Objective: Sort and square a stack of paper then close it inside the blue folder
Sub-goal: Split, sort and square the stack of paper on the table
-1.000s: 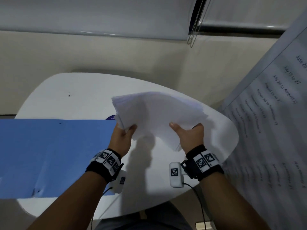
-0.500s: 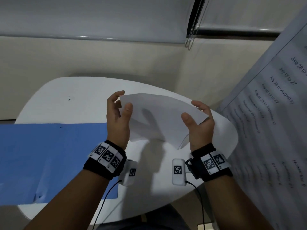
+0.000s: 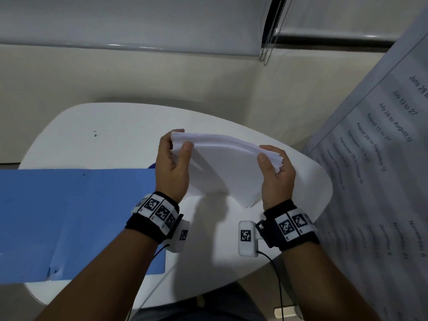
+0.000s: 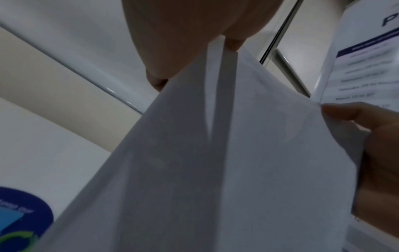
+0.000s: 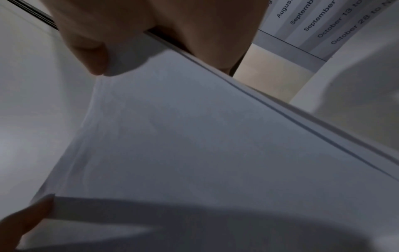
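A stack of white paper (image 3: 222, 167) stands on its lower edge on the white table (image 3: 111, 144), bowed and held between both hands. My left hand (image 3: 172, 163) grips its left side, thumb in front and fingers behind. My right hand (image 3: 276, 172) grips the right side the same way, where the sheet edges (image 3: 279, 159) still fan a little. The blue folder (image 3: 76, 218) lies open and flat at the left of the table. Both wrist views show the paper (image 4: 215, 162) (image 5: 194, 145) close up, with the opposite hand's thumb at its far edge.
A large printed schedule board (image 3: 379, 181) leans at the right, close to the table edge. A beige wall and a window blind (image 3: 139, 22) lie beyond the table. A round blue sticker (image 4: 19, 216) sits on the table by the folder.
The loose, fanned sheets have been raised upright and gathered into one stack. Both hands moved from the lower edge to the stack's left and right sides.
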A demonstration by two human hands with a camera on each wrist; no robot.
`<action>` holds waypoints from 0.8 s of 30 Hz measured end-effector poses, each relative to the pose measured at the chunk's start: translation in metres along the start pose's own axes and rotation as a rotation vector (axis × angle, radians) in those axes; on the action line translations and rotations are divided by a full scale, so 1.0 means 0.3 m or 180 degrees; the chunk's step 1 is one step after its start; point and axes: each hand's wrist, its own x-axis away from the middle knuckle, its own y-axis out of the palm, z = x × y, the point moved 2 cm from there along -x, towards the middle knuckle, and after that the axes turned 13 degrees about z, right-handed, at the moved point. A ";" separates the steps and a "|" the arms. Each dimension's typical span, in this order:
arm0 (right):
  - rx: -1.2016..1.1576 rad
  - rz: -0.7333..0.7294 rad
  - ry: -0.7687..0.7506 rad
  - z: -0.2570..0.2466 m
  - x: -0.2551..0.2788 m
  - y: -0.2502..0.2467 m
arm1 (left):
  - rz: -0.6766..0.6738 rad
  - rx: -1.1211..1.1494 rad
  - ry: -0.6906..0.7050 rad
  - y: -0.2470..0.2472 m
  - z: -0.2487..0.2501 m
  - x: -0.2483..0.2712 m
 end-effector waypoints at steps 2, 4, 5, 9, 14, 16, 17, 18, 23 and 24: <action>-0.0020 0.0041 0.0014 0.002 -0.006 -0.007 | 0.0096 0.0069 -0.0040 0.008 0.003 -0.006; -0.0065 0.0073 0.0045 0.002 -0.012 -0.012 | 0.0128 0.0167 -0.0135 0.009 0.001 -0.013; -0.0088 0.0075 0.0089 0.004 -0.017 -0.011 | 0.0085 0.0192 -0.0214 0.007 -0.006 -0.017; -0.0284 -0.0037 0.0371 0.012 -0.029 -0.012 | -0.0301 0.0208 -0.0513 0.004 -0.035 -0.023; 0.0408 -0.0237 0.0712 0.041 -0.024 -0.016 | -0.0566 0.0008 -0.0821 0.008 -0.068 -0.035; 0.0309 -0.0022 0.0788 0.039 -0.021 -0.022 | -0.0535 0.0100 -0.0861 0.012 -0.062 -0.029; 0.0274 -0.0033 0.0734 0.038 -0.022 -0.024 | -0.0530 0.0150 -0.0853 0.011 -0.063 -0.026; 0.0272 -0.0086 0.0730 0.038 -0.018 -0.029 | -0.0528 0.0164 -0.0855 0.002 -0.067 -0.021; 0.0153 -0.0235 0.0433 -0.018 -0.009 -0.027 | -0.0606 0.0106 -0.0712 -0.043 -0.078 -0.009; 0.0059 -0.0118 0.0263 -0.042 -0.015 -0.014 | -0.0578 0.0136 -0.0670 -0.042 -0.073 -0.012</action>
